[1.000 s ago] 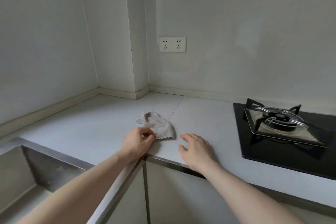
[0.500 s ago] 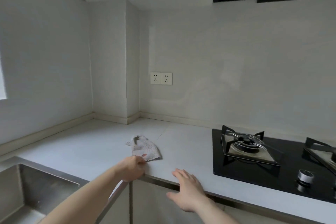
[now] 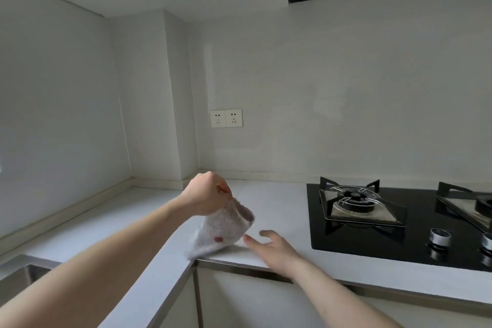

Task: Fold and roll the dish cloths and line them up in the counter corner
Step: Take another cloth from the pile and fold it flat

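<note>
A small grey dotted dish cloth (image 3: 222, 229) with a red mark hangs blurred above the inner front corner of the white counter (image 3: 111, 224). My left hand (image 3: 206, 193) pinches its top edge and holds it up, its lower end near the counter edge. Just right of the cloth, my right hand (image 3: 271, 246) hovers low over the counter with fingers spread, fingertips close to the cloth and holding nothing. The counter corner (image 3: 162, 184) lies behind, by a wall column.
A black gas hob (image 3: 399, 250) with two burners and knobs fills the right of the counter. The steel sink (image 3: 18, 279) is at the lower left. Double wall sockets (image 3: 226, 118) sit above the counter; cupboards and a dark hood hang overhead.
My left hand has lifted the cloth off the counter, where it lay crumpled before. My right hand moved up beside it. The camera has tilted upward.
</note>
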